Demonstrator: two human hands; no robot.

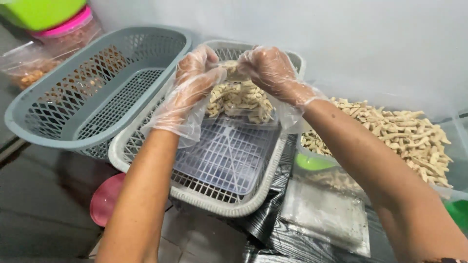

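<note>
Both my hands wear loose clear plastic gloves. My left hand (pixel 191 85) and my right hand (pixel 271 72) together grip the top of a clear plastic bag (pixel 240 100) filled with pale stick-shaped snacks. I hold the bag above a white plastic basket (pixel 214 199), near its far end. The bag's bottom hangs close to the basket's grid floor; I cannot tell if it touches.
A grey basket (pixel 63 131) sits tilted to the left, overlapping the white one. A clear tub (pixel 451 131) heaped with loose snack sticks stands at right. Flat clear bags (pixel 324 214) lie in front. A pink lid (pixel 105 198) lies lower left; green and pink containers (pixel 53 19) upper left.
</note>
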